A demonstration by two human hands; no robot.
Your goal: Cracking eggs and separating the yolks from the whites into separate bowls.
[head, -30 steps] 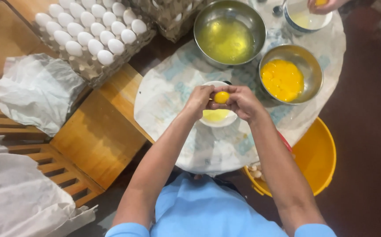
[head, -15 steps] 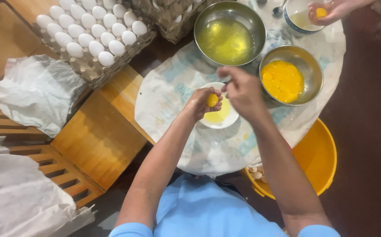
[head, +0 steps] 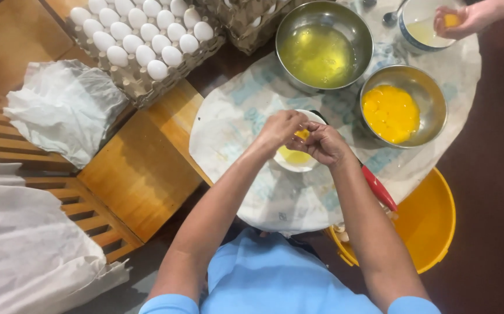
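Over a small white bowl (head: 287,165) holding yellow liquid, my left hand (head: 280,129) and my right hand (head: 324,144) meet with fingers curled. An egg yolk (head: 303,135) shows between the fingertips of both hands. I cannot tell whether a shell piece is under it. A steel bowl of yolks (head: 433,93) stands just right of my hands, and a larger steel bowl of egg whites (head: 284,29) stands behind them.
A tray of white eggs (head: 141,43) sits at the back left beside crumpled white paper (head: 66,107). Another person's hand (head: 464,20) holds a yolk over a white bowl (head: 417,17). A yellow bucket (head: 432,227) and a red-handled tool (head: 379,189) lie right of my arm.
My right hand swung out toward the bowl of yolks and has come back to my left hand. Both hands now sit lower over the white bowl.
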